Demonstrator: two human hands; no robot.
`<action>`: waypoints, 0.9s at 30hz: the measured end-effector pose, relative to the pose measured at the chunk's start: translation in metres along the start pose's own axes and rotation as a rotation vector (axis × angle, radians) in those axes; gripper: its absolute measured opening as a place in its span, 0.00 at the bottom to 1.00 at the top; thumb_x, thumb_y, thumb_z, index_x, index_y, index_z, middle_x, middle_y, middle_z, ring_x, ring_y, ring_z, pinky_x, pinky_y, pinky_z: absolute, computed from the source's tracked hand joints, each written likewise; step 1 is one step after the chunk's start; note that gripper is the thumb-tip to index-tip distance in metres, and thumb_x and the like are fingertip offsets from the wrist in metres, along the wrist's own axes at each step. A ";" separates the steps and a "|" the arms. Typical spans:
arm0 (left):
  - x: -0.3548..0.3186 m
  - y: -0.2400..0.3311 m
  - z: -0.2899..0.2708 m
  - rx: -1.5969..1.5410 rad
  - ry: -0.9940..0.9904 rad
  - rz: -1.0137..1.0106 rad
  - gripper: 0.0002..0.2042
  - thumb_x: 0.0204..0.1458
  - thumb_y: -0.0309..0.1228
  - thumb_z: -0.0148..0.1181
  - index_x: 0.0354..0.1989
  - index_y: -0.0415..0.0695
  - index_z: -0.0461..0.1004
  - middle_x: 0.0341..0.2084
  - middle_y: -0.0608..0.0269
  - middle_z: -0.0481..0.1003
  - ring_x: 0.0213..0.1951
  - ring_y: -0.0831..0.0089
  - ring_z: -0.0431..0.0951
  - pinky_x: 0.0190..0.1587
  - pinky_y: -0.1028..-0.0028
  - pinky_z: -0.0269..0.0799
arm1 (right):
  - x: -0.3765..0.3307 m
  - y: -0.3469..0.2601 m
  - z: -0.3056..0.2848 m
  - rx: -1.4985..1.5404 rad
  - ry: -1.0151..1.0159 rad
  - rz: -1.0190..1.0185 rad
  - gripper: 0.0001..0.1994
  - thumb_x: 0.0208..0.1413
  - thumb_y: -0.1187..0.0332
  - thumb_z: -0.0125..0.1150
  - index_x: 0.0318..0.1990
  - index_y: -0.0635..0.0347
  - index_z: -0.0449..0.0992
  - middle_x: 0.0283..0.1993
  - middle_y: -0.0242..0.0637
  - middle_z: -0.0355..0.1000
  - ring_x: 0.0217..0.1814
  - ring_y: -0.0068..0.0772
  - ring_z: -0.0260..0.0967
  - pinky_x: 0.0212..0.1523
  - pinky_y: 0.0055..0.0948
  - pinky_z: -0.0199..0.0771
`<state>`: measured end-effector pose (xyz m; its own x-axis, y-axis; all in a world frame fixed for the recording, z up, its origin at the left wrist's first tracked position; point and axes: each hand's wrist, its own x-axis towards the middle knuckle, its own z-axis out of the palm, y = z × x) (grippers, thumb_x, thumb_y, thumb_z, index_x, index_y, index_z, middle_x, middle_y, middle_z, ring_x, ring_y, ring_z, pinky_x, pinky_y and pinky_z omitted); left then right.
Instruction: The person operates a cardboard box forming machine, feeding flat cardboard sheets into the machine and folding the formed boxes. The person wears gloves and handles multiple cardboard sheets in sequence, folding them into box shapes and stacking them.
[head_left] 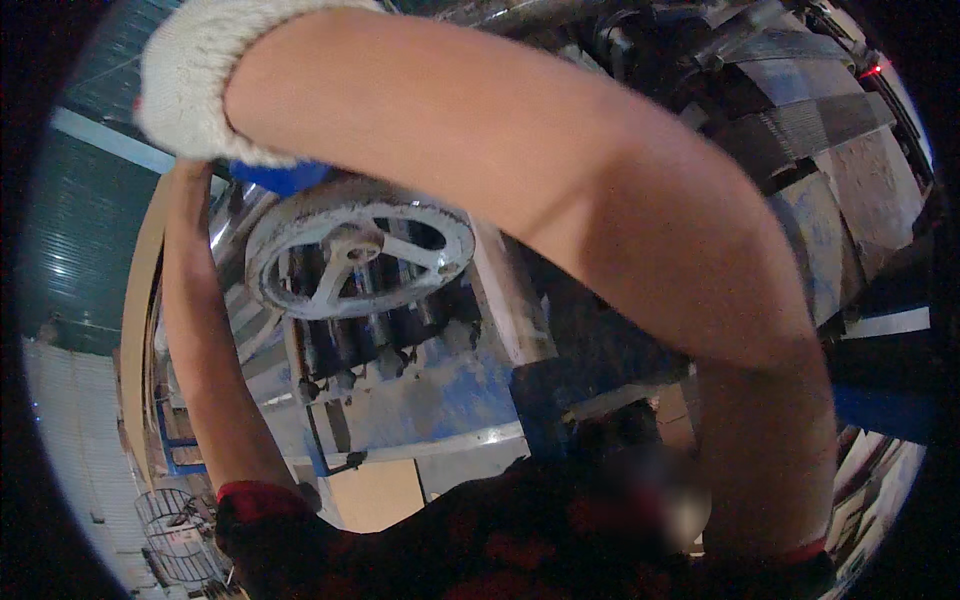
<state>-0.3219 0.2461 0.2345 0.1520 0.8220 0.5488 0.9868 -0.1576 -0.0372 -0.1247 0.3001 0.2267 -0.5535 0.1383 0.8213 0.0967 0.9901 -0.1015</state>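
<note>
My right arm arches across the upper view to the far left. On my right hand (pixel 195 85) is a thick white knitted glove; its fingers are hidden, so whether it holds anything does not show. My left forearm (pixel 200 310) rises at the left and ends behind that glove, where the left hand is covered. A blue object (pixel 285 178) shows just under the glove's cuff. Below the right forearm is a worn grey spoked handwheel (pixel 357 247), apart from both visible forearms.
Behind the handwheel stands a machine with a scuffed blue panel (pixel 440 400) and several dark rods. Broad woven straps (pixel 800 130) cross the upper right. A tall tan board (pixel 140 330) stands at the left, above a round wire-cage fan (pixel 175 535).
</note>
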 end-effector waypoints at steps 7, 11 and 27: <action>-0.003 -0.017 0.003 0.102 -0.025 -0.076 0.29 0.58 0.55 0.36 0.40 0.36 0.71 0.29 0.47 0.71 0.31 0.55 0.70 0.35 0.65 0.63 | 0.005 -0.001 -0.022 -0.055 -0.353 0.150 0.18 0.46 0.56 0.62 0.43 0.57 0.79 0.46 0.45 0.75 0.49 0.48 0.73 0.50 0.49 0.71; 0.000 -0.017 0.002 0.160 -0.030 -0.119 0.28 0.58 0.52 0.38 0.41 0.36 0.72 0.31 0.44 0.73 0.33 0.50 0.72 0.37 0.63 0.64 | 0.014 0.016 -0.010 -0.053 -0.330 -0.114 0.15 0.50 0.66 0.56 0.46 0.55 0.78 0.48 0.41 0.74 0.48 0.46 0.73 0.43 0.48 0.73; -0.100 0.071 -0.014 -0.330 0.450 -0.510 0.21 0.62 0.43 0.41 0.52 0.37 0.67 0.46 0.54 0.70 0.49 0.68 0.70 0.53 0.70 0.66 | -0.096 0.033 -0.016 0.245 0.489 0.211 0.14 0.51 0.66 0.57 0.44 0.62 0.74 0.41 0.47 0.73 0.42 0.48 0.71 0.41 0.41 0.71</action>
<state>-0.2681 0.1453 0.1884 -0.4260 0.5455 0.7218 0.8503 -0.0312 0.5254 -0.0550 0.3195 0.1537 -0.0912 0.3637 0.9270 -0.0635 0.9269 -0.3699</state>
